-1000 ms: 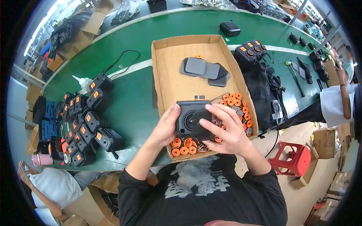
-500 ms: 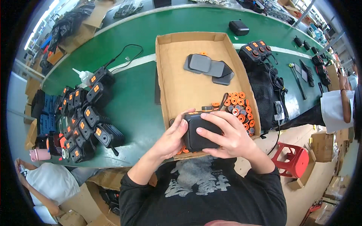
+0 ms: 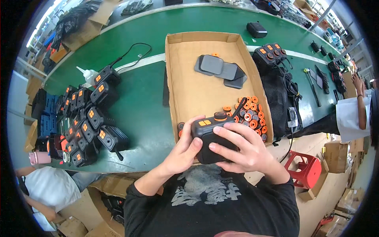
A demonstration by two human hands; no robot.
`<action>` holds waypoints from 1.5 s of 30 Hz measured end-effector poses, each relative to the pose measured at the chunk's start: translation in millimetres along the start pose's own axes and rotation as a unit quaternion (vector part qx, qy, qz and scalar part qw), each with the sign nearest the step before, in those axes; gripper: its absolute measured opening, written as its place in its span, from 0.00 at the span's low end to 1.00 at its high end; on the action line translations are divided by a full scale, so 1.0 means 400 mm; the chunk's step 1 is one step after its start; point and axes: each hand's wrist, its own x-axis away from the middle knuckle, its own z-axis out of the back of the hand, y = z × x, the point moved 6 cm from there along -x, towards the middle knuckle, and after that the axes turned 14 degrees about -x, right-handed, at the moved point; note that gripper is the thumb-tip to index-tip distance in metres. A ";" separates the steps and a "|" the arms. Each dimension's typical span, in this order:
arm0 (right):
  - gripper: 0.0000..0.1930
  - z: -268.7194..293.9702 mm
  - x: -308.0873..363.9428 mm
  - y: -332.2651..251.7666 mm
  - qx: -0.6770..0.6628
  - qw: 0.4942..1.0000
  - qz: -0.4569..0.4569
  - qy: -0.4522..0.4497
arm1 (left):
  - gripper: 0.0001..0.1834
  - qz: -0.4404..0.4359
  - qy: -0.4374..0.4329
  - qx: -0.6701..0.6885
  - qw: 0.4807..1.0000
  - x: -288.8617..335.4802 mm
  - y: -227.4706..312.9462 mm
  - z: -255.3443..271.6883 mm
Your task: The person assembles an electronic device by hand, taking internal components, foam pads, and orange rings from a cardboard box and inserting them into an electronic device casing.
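Note:
Between both hands I hold a black boxy device above the near edge of a shallow cardboard tray. Orange buttons and a round knob show on its top, and a black strap-like piece sticks up behind it. My left hand grips the left side, its thumb on the near face. Over the right side and near face lie the fingers of my right hand. Many orange-and-black round knobs fill the tray's near right corner, and flat grey plates overlap farther back.
Similar black devices stand grouped on the green table to the left, near a white squeeze bottle. More devices and coiled cables lie right of the tray. A red stool stands on the floor; other people sit at both sides.
The device has tipped so its top, with buttons and knob, faces me more. Both hands stay on it, and the fingers have shifted slightly. The view has moved a little.

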 end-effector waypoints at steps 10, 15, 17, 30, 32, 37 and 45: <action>0.28 0.008 0.006 -0.013 0.009 1.000 -0.024 -0.005 | 0.39 -0.036 0.034 -0.082 0.995 0.008 0.015 -0.012; 0.28 0.010 0.006 -0.004 0.013 1.000 -0.019 -0.006 | 0.36 -0.028 0.050 -0.105 0.993 0.008 -0.006 -0.009; 0.29 0.006 0.007 0.000 0.014 1.000 -0.019 -0.002 | 0.34 -0.013 0.044 -0.070 0.997 0.005 -0.015 -0.011; 0.29 0.002 0.018 0.042 -0.094 0.990 -0.104 0.001 | 0.29 0.110 0.030 0.137 0.984 0.004 -0.063 -0.047; 0.28 0.003 0.015 0.041 -0.099 0.989 -0.113 0.005 | 0.29 0.103 0.030 0.137 0.985 0.002 -0.063 -0.049; 0.28 0.008 0.012 0.039 -0.116 0.984 -0.134 -0.001 | 0.31 0.082 0.043 0.108 0.990 0.009 -0.063 -0.048; 0.30 0.007 0.015 0.046 -0.127 0.985 -0.108 -0.037 | 0.33 0.033 0.070 -0.049 0.996 0.011 -0.069 -0.036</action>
